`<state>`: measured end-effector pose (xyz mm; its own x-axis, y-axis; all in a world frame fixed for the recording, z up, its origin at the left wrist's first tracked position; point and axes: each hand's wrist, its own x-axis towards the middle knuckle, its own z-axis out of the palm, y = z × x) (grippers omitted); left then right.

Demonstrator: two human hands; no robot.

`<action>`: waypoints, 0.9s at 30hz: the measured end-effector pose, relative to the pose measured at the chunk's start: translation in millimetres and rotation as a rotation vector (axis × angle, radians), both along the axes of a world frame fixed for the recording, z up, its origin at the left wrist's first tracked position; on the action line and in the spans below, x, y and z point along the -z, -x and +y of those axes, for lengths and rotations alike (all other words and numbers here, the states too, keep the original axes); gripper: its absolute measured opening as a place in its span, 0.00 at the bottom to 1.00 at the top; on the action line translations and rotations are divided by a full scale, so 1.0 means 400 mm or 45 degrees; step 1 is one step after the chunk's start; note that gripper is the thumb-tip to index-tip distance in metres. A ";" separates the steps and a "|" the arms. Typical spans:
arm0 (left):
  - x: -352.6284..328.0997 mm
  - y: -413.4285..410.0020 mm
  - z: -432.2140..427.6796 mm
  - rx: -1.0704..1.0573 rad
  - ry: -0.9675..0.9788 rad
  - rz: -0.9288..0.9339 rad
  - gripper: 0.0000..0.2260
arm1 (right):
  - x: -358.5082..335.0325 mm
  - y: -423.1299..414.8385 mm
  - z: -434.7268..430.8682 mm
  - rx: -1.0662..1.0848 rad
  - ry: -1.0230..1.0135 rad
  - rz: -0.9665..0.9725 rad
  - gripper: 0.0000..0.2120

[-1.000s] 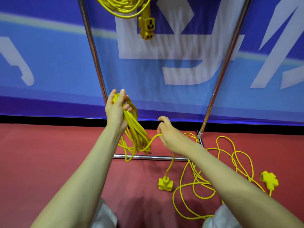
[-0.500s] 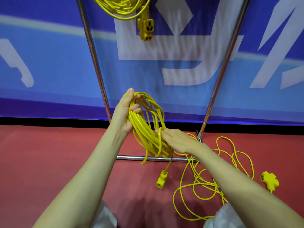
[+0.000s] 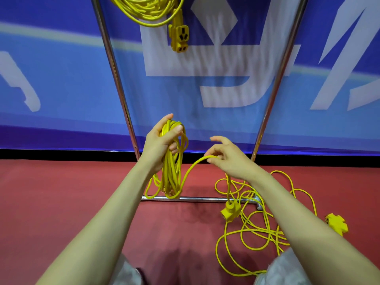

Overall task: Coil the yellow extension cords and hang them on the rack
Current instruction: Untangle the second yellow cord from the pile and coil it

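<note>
Red floor [image 3: 61, 202], blue banner [image 3: 61, 79] behind rack [image 3: 116, 79]; left hand [image 3: 159, 145] grips coiled cord [image 3: 170, 177], right hand [image 3: 230, 159] pinches its loose strand [image 3: 191, 167].

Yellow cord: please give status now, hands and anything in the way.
Left hand grips coil. Right hand pinches its free strand, socket hanging below. Second cord loose on floor by rack.

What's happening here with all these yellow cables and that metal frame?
A person is winding up a yellow extension cord. The left hand grips the coil made so far, and the right hand pinches the remaining strand, whose socket end hangs below. One coiled cord already hangs on the rack. Another loose cord lies on the red floor.
</note>
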<state>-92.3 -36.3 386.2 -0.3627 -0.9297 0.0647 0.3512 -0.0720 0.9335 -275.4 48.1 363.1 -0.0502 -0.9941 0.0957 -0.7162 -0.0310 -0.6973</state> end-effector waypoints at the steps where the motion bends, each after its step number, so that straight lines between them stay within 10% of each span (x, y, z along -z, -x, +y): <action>1: 0.002 0.003 0.004 0.016 -0.006 -0.015 0.22 | -0.001 -0.004 -0.001 0.001 0.068 0.067 0.04; 9: 0.035 0.035 0.028 0.212 0.048 -0.215 0.23 | 0.008 -0.018 -0.008 0.205 -0.028 0.118 0.18; 15: 0.053 0.037 0.036 0.316 0.221 -0.481 0.23 | -0.032 -0.026 -0.013 0.044 0.103 -0.587 0.12; 21: 0.060 0.020 0.028 0.353 0.509 -0.699 0.26 | -0.010 -0.011 -0.001 -0.120 0.172 -0.517 0.14; 27: 0.017 0.018 0.025 0.269 0.271 -0.405 0.22 | 0.032 0.007 -0.015 -0.131 -0.099 -0.277 0.03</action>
<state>-99.4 -26.3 379.5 -0.5765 -0.8109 0.1007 0.0417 0.0940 0.9947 -278.0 41.9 350.2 0.0404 -0.9990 0.0170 -0.5447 -0.0363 -0.8379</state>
